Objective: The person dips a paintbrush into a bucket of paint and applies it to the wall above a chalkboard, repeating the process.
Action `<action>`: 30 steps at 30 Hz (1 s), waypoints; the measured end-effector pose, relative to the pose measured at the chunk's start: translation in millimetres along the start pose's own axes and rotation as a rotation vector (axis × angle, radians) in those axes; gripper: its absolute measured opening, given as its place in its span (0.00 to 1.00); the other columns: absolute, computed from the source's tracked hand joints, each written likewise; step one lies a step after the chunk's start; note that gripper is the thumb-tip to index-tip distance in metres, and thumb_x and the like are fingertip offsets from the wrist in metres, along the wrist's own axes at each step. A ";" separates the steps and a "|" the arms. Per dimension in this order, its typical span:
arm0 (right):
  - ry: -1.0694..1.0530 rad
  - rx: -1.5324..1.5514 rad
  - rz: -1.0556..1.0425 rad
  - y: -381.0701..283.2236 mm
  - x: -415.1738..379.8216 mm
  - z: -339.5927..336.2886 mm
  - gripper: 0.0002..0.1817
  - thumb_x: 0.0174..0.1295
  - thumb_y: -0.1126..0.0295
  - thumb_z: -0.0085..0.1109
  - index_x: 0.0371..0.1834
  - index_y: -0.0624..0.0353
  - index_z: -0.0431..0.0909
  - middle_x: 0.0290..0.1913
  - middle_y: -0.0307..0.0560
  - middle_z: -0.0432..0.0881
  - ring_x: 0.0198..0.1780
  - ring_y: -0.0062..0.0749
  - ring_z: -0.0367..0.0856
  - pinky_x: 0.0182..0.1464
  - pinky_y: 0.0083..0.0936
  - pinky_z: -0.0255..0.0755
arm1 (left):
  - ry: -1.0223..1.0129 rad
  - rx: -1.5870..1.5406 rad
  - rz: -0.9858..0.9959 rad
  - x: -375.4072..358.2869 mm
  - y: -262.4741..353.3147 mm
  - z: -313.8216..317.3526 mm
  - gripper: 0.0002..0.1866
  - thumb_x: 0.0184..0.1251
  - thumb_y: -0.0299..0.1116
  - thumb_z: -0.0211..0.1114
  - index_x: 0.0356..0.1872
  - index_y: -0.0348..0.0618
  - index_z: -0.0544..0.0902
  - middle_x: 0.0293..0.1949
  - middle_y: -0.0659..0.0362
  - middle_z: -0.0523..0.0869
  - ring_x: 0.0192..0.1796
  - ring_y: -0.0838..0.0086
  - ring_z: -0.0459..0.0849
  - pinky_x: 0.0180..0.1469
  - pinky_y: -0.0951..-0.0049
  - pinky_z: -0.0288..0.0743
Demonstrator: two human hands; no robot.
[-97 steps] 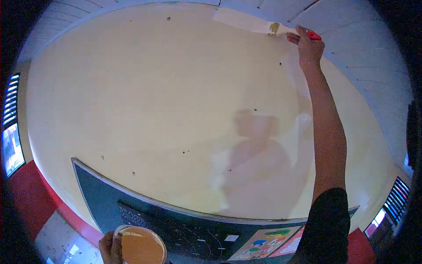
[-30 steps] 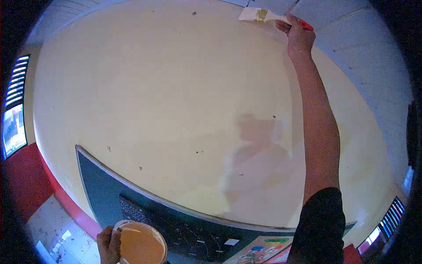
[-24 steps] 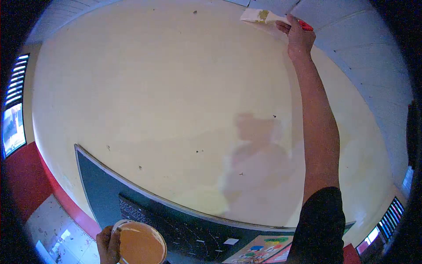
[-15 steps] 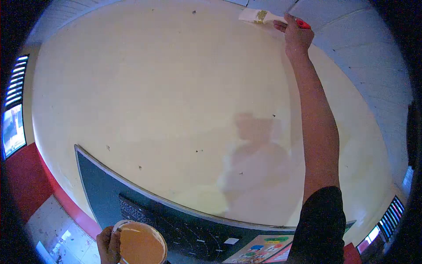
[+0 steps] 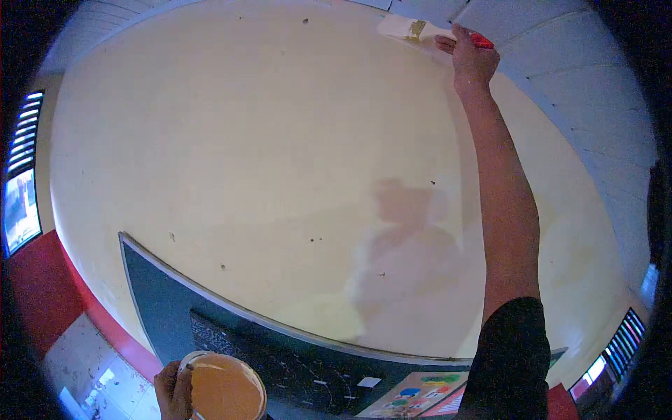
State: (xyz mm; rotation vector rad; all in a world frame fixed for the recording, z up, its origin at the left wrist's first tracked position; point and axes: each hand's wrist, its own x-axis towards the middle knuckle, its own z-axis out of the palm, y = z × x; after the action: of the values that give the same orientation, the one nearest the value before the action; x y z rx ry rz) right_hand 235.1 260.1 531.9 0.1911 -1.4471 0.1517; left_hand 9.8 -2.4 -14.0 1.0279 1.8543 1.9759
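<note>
My right hand [image 5: 476, 57] is raised at the top of the view, closed around a paintbrush [image 5: 437, 33] with a red handle end. The brush's pale, paint-covered head points left and lies along the top edge of the cream wall [image 5: 266, 133], where it meets the ceiling. Low on the left, my left hand [image 5: 173, 392] grips the rim of a round bucket of peach-coloured paint [image 5: 225, 388]. The bucket's lower part is cut off by the frame.
Grey-white ceiling panels [image 5: 553, 42] border the wall. Below is a dark green board [image 5: 157, 287] with a pale frame and a colourful poster [image 5: 413, 393]. Slatted windows [image 5: 24, 140] stand far left and far right. A tiled floor [image 5: 105, 371] lies lower left. Shadows fall on the wall.
The view has shifted very slightly. My right hand and the brush remain almost in the same place at the wall's top edge, and the bucket stays in my left hand.
</note>
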 end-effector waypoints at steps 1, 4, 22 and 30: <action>0.012 -0.034 -0.004 0.3 2.4 -2.7 0.10 0.51 0.77 0.56 0.30 0.74 0.68 0.28 0.56 0.77 0.23 0.39 0.81 0.26 0.25 0.80 | -0.018 0.003 -0.004 -0.1 2.3 -2.3 0.11 0.58 0.34 0.54 0.24 0.37 0.76 0.15 0.64 0.72 0.18 0.82 0.67 0.19 0.79 0.59; 0.047 -0.106 0.016 -6.8 1.3 -5.6 0.10 0.52 0.77 0.55 0.31 0.74 0.68 0.27 0.56 0.77 0.23 0.39 0.81 0.25 0.25 0.79 | -0.020 -0.022 0.000 -1.0 1.5 -2.3 0.10 0.58 0.34 0.55 0.24 0.38 0.76 0.15 0.64 0.71 0.19 0.83 0.67 0.19 0.79 0.60; 0.147 -0.166 0.057 -21.4 2.5 -53.4 0.08 0.52 0.77 0.54 0.30 0.72 0.68 0.28 0.56 0.77 0.24 0.39 0.80 0.28 0.26 0.80 | -0.020 0.079 0.060 -4.7 14.2 0.7 0.13 0.59 0.37 0.55 0.24 0.36 0.75 0.14 0.64 0.71 0.18 0.81 0.67 0.20 0.77 0.60; 0.165 -0.156 0.060 -26.9 1.8 -74.5 0.10 0.52 0.76 0.55 0.32 0.73 0.68 0.29 0.55 0.77 0.25 0.40 0.81 0.28 0.27 0.80 | 0.094 -0.003 -0.007 -9.3 13.9 9.7 0.12 0.59 0.35 0.55 0.24 0.37 0.76 0.13 0.64 0.70 0.17 0.83 0.66 0.19 0.79 0.59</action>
State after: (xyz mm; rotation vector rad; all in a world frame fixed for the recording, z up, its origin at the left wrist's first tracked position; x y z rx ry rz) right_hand 313.3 250.4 524.3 0.0068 -1.2945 0.1004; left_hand 26.5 -2.9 -4.4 0.9420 1.8995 2.0555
